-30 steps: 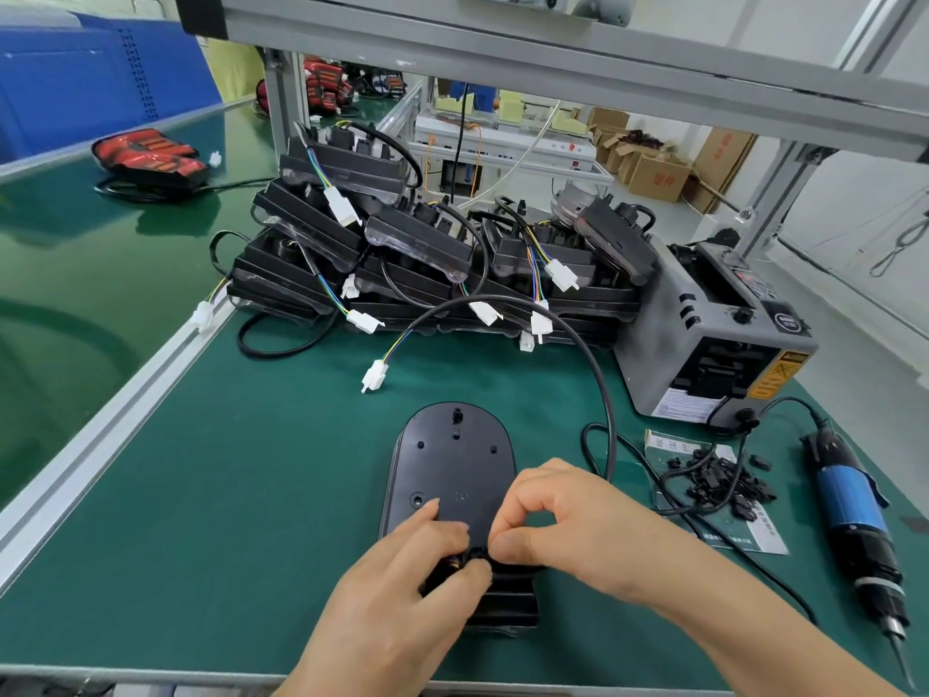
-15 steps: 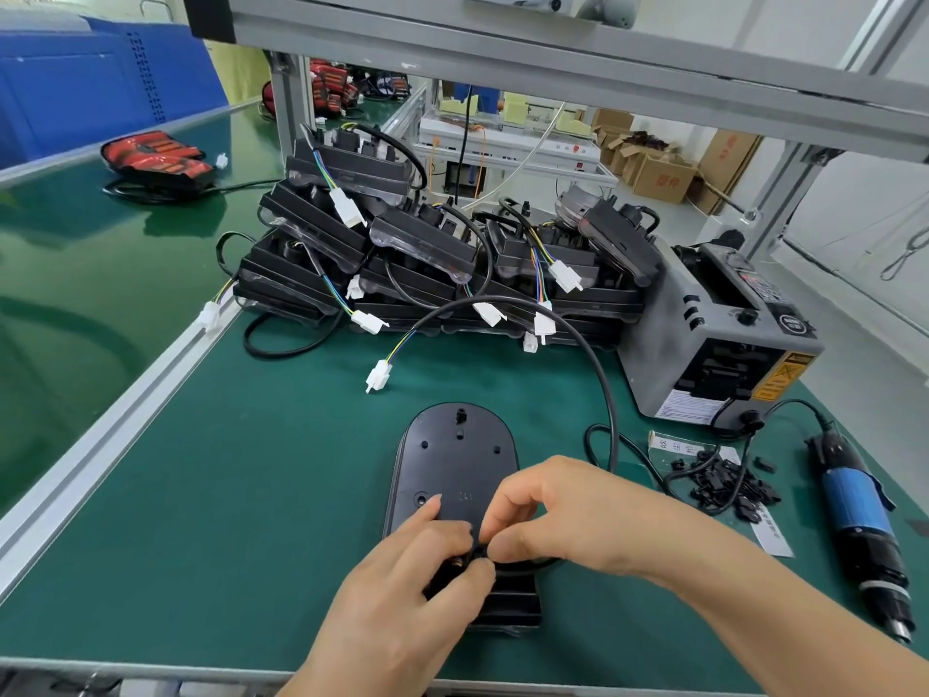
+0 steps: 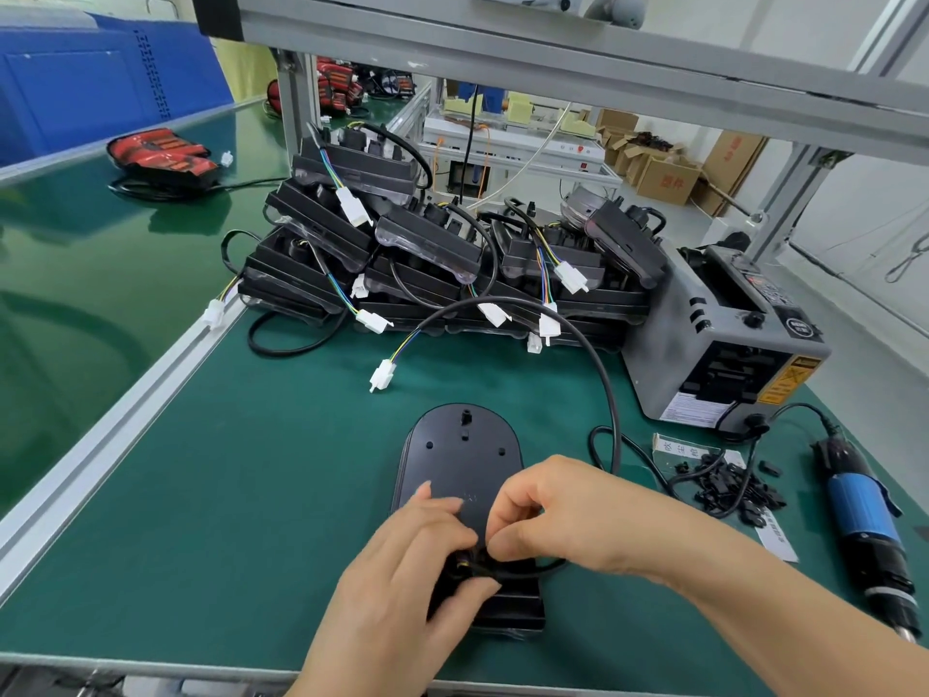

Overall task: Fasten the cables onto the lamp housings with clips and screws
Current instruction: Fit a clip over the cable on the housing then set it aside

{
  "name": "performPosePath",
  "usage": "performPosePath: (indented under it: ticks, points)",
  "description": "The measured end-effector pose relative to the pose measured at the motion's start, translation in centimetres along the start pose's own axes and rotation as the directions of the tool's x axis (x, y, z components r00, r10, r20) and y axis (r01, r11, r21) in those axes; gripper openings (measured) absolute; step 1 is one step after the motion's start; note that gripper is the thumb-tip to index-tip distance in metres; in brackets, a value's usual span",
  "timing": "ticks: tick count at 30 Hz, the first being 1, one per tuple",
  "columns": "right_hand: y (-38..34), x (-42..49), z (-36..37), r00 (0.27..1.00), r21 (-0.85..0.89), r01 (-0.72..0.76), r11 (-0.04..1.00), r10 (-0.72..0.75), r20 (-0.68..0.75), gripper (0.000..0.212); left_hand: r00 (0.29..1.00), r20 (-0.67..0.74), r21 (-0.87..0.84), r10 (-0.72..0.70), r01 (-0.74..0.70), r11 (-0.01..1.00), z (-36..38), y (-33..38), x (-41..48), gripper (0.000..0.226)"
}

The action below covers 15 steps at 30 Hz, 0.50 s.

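Observation:
A black oval lamp housing point(image 3: 460, 460) lies back-up on the green mat in front of me. Its black cable point(image 3: 598, 374) arches up from the near end and ends in a white connector point(image 3: 381, 375). My left hand point(image 3: 402, 586) rests on the housing's near end, fingers pinching where the cable enters. My right hand point(image 3: 563, 515) pinches the cable at the same spot, thumb and forefinger closed. Whether a clip sits between the fingers is hidden. A pile of small black clips point(image 3: 729, 487) lies to the right.
A stack of finished housings with cables point(image 3: 432, 264) fills the back of the mat. A grey tape dispenser point(image 3: 724, 344) stands at the right, a blue electric screwdriver point(image 3: 864, 525) lies beside it. An aluminium rail point(image 3: 125, 410) borders the left. Red lamps point(image 3: 161, 155) lie on the neighbouring table.
Both hands stay at the housing's near end; the fingers have shifted slightly around the cable. The view has drifted a little.

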State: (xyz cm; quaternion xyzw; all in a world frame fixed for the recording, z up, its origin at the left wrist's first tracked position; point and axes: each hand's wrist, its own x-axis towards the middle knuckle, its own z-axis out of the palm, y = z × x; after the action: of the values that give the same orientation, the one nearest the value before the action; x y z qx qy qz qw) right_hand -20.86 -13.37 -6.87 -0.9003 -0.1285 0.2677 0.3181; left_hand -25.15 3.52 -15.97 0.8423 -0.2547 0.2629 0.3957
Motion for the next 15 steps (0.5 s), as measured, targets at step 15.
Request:
performPosePath:
  ticks: [15]
  points:
    - [1.1, -0.6, 0.6, 0.988, -0.157, 0.116, 0.981, -0.130, -0.088, 0.012, 0.991, -0.041, 0.015, -0.130, 0.130, 0.991, 0.1, -0.1, 0.0, 0.028]
